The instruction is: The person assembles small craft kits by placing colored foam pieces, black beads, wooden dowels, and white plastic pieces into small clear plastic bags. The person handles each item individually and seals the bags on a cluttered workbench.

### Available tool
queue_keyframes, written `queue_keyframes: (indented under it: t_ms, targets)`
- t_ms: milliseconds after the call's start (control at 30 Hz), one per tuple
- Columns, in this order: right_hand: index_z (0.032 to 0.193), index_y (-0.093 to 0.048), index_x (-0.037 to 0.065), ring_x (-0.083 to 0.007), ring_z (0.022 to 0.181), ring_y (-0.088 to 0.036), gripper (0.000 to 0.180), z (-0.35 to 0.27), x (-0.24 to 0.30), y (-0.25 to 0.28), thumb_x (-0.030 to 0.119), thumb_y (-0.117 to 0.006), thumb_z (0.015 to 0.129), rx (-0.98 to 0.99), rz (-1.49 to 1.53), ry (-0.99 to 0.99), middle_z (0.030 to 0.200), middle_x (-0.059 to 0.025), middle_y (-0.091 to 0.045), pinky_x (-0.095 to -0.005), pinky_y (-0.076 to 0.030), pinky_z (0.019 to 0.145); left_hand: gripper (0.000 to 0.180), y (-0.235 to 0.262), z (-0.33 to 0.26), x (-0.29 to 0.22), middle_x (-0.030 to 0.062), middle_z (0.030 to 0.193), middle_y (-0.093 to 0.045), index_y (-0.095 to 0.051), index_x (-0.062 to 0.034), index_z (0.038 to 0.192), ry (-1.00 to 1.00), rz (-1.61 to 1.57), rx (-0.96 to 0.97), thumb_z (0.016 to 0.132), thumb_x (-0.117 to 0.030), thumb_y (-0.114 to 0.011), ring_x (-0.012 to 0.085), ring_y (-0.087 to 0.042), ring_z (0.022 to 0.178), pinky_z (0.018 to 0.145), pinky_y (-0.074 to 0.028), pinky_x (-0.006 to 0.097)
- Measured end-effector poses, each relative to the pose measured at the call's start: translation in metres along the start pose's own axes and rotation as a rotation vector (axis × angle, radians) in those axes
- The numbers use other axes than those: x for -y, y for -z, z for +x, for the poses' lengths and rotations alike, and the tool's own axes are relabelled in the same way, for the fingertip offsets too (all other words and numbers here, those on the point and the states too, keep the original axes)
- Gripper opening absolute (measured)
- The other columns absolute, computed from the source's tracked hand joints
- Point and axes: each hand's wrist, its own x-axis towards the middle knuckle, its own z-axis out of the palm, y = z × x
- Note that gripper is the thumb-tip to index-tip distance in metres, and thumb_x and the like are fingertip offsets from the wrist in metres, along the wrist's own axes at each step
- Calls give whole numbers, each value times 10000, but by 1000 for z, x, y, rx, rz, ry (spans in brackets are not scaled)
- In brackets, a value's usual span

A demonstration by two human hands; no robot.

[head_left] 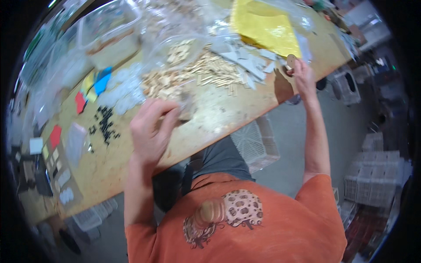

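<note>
Head view of a wooden work surface (210, 127) strewn with craft parts. The left hand (151, 129) hovers at the near edge of a heap of small pale wooden pieces (197, 72); its fingers (169, 111) are curled together toward a crumpled clear plastic bag (186, 107) lying against the heap, but blur hides whether they pinch the bag or a piece. The right hand (303, 79), stretched to the far right edge of the surface, pinches a small round wooden disc (291, 58) between closed fingertips, holding it just clear of the surface beside a yellow sheet (263, 26). Grey flat cut-outs (243, 59) lie between heap and disc. Further left are white plastic shapes (120, 94), a scatter of small black bits (104, 122), and red, blue and yellow cards (94, 85). Sorting by kind apparently keeps each part within reach. White crates (377, 171) stand on the floor at right.
</note>
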Motion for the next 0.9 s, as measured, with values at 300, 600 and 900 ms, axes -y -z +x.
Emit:
queue_keyframes:
  t_ms: [300, 600, 900]
  targets:
    - [1025, -728, 12, -136, 1039, -672, 97, -68, 192, -43, 54, -699, 943, 471, 741, 520, 1159, -76, -714, -286, -538, 906, 68, 2, -1, 4, 96, 844, -665, -701, 3, 926, -55, -59, 35, 867, 36, -706, 203, -641, 769, 704, -508, 308]
    - [921, -731, 52, -279, 1058, -654, 104, -72, 221, -62, 115, -778, 853, 573, 206, 885, 1118, -92, -700, -377, -528, 914, 95, 7, 1, 7, 100, 847, -665, -697, -19, 921, -147, -4, 23, 839, 13, -732, 248, -657, 780, 700, -521, 340]
    - [939, -744, 26, -299, 1052, -650, 126, -69, 231, -64, 118, -749, 852, 757, 33, 877, 1104, -114, -692, -375, -517, 924, 100, 4, -1, 11, 96, 860, -664, -693, -25, 920, -187, 11, 39, 836, 5, -738, 255, -660, 793, 715, -528, 344]
